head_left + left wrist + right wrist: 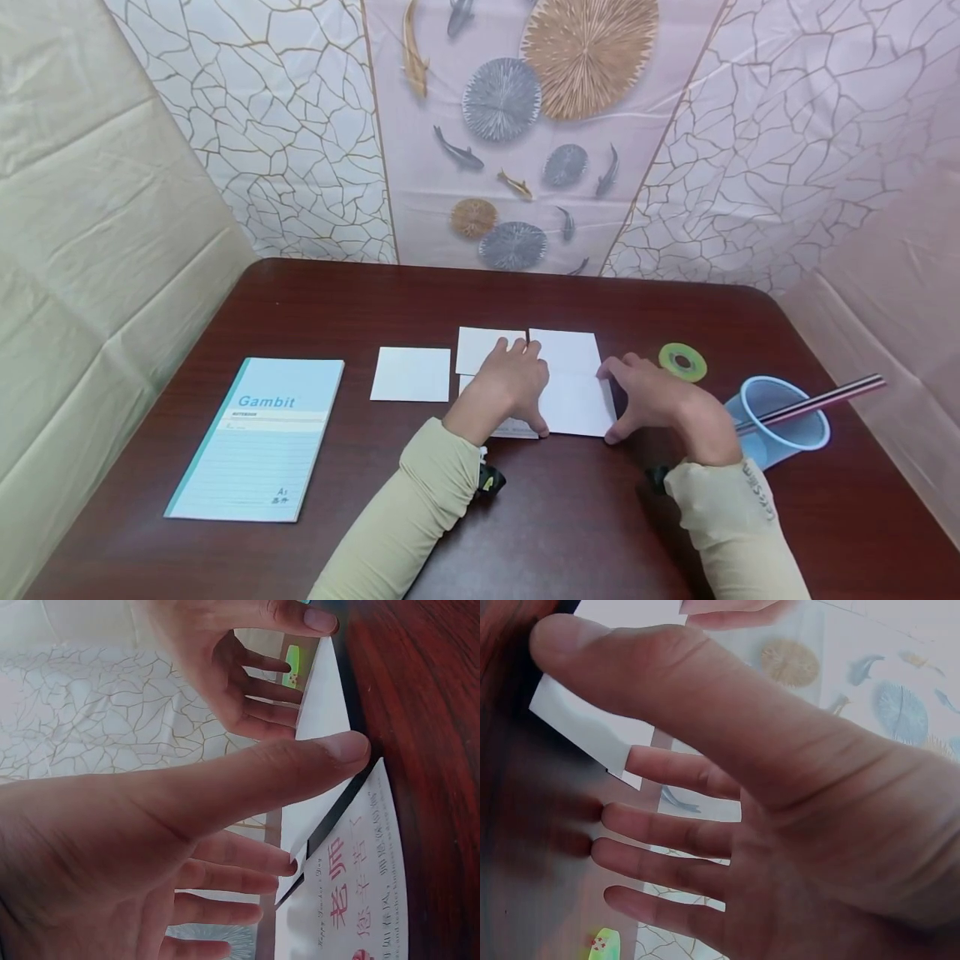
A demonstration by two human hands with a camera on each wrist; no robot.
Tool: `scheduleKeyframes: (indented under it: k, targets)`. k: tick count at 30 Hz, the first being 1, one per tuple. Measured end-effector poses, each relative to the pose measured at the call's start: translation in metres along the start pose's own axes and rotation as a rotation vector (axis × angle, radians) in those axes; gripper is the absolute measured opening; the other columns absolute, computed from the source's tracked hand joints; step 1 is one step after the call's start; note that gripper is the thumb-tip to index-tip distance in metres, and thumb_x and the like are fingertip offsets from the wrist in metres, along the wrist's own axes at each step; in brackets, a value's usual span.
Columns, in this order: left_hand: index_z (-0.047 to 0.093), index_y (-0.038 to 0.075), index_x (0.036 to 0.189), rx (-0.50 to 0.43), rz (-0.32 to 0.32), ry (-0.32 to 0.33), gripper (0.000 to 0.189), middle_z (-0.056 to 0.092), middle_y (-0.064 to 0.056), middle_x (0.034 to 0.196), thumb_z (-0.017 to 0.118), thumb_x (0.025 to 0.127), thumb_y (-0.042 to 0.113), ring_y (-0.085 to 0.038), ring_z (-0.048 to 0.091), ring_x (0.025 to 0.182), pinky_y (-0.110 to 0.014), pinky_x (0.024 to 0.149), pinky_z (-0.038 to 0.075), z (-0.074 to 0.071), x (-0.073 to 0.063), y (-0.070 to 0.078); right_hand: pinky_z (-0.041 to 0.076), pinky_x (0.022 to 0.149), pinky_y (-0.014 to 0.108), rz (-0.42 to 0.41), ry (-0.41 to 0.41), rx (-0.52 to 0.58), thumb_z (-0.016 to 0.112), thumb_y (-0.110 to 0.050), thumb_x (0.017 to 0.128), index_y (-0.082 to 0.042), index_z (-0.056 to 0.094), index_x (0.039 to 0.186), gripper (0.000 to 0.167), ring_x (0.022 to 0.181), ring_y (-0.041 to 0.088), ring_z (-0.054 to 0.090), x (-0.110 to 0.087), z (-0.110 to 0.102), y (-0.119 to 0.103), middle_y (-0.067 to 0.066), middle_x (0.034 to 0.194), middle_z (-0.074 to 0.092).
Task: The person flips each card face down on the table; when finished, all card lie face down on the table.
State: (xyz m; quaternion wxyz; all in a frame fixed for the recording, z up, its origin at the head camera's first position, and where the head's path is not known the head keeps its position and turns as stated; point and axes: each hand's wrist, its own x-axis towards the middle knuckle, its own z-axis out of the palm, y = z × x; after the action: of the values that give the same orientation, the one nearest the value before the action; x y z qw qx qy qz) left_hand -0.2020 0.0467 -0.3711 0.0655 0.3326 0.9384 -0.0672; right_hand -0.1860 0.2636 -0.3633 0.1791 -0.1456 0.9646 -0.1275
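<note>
Two white card panels lie one above the other on the table between my hands; whether they are joined cannot be told. My left hand lies over their left side, thumb at the left edge and fingers spread. My right hand touches the right edge with thumb and fingertips, its fingers extended. Under my left hand is a card printed with red Chinese characters, partly covered. A blank white card sits just above it. Another white card lies apart to the left.
A blue notebook lies at the left of the brown table. On the right are a green ring-shaped roll and a tilted light blue cup holding a striped stick. Patterned cloth hangs behind the table.
</note>
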Motion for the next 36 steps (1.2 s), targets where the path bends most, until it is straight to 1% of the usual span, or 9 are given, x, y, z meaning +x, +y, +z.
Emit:
scheduleKeyframes:
  k: [5,12,21,25,26,29,32,34,36]
  targets:
    - [0.07,0.021,0.103,0.019,0.0,-0.009,0.065,0.052,-0.005,0.125,0.075,0.064,0.073,-0.023,0.046,0.117,-0.041,0.098,0.033,0.001,-0.001,0.001,0.048,0.089,0.052,0.015,-0.015,0.006,0.094,-0.033,0.06,-0.003,0.05,0.131,0.089,0.107,0.035,0.048,0.002,0.002,-0.002,0.019,0.119,0.048]
    - [0.069,0.02,0.104,0.016,-0.014,-0.014,0.066,0.051,-0.004,0.125,0.075,0.064,0.073,-0.023,0.045,0.118,-0.041,0.1,0.031,0.002,-0.001,0.0,0.047,0.09,0.053,0.044,-0.006,0.009,0.095,-0.029,0.06,-0.004,0.049,0.132,0.089,0.108,0.035,0.046,0.005,0.003,-0.004,0.019,0.12,0.046]
    - [0.07,0.02,0.104,0.016,-0.02,-0.024,0.065,0.052,-0.005,0.123,0.075,0.065,0.072,-0.024,0.046,0.117,-0.041,0.099,0.032,0.003,-0.001,0.0,0.047,0.089,0.053,0.033,-0.003,0.001,0.095,-0.029,0.06,-0.003,0.05,0.132,0.089,0.107,0.035,0.046,0.005,0.005,-0.005,0.019,0.118,0.047]
    - [0.069,0.02,0.105,0.019,-0.026,-0.026,0.066,0.052,-0.004,0.123,0.075,0.065,0.072,-0.023,0.046,0.114,-0.041,0.099,0.032,0.002,-0.002,0.0,0.047,0.088,0.054,0.031,0.001,-0.003,0.095,-0.028,0.06,-0.003,0.049,0.131,0.088,0.105,0.035,0.046,0.005,0.005,-0.005,0.018,0.116,0.047]
    - [0.068,0.02,0.107,0.014,-0.027,-0.029,0.068,0.052,-0.004,0.124,0.075,0.065,0.072,-0.022,0.046,0.114,-0.042,0.1,0.032,0.001,-0.003,-0.001,0.047,0.088,0.054,0.028,0.0,-0.005,0.094,-0.028,0.06,-0.003,0.05,0.131,0.087,0.105,0.035,0.046,0.005,0.005,-0.005,0.018,0.116,0.047]
    - [0.065,0.018,0.12,-0.018,-0.023,-0.037,0.078,0.051,-0.004,0.13,0.074,0.065,0.073,-0.023,0.046,0.118,-0.044,0.103,0.031,-0.002,-0.004,-0.007,0.046,0.09,0.055,0.031,0.0,0.0,0.094,-0.03,0.061,-0.004,0.048,0.132,0.089,0.107,0.035,0.046,0.005,0.004,-0.003,0.019,0.118,0.047]
    - [0.057,0.016,0.134,-0.083,-0.027,-0.036,0.089,0.047,-0.005,0.139,0.074,0.067,0.072,-0.024,0.042,0.128,-0.046,0.109,0.027,-0.007,-0.008,-0.016,0.043,0.093,0.058,0.019,0.021,-0.008,0.092,-0.038,0.063,-0.003,0.044,0.136,0.094,0.112,0.038,0.046,0.003,0.003,-0.002,0.022,0.124,0.047]
    - [0.055,0.015,0.137,-0.12,-0.028,-0.027,0.091,0.046,-0.005,0.141,0.075,0.068,0.07,-0.024,0.04,0.13,-0.046,0.11,0.026,-0.008,-0.013,-0.024,0.042,0.095,0.059,-0.004,0.059,-0.014,0.089,-0.043,0.066,-0.004,0.043,0.138,0.095,0.115,0.039,0.046,0.003,0.002,-0.004,0.023,0.128,0.047]
    - [0.056,0.014,0.135,-0.145,-0.026,-0.014,0.089,0.046,-0.005,0.141,0.077,0.068,0.068,-0.025,0.04,0.13,-0.046,0.11,0.026,-0.007,-0.021,-0.032,0.041,0.095,0.059,-0.045,0.103,-0.02,0.087,-0.048,0.068,-0.006,0.045,0.14,0.093,0.118,0.038,0.046,0.004,0.002,-0.01,0.022,0.131,0.048]
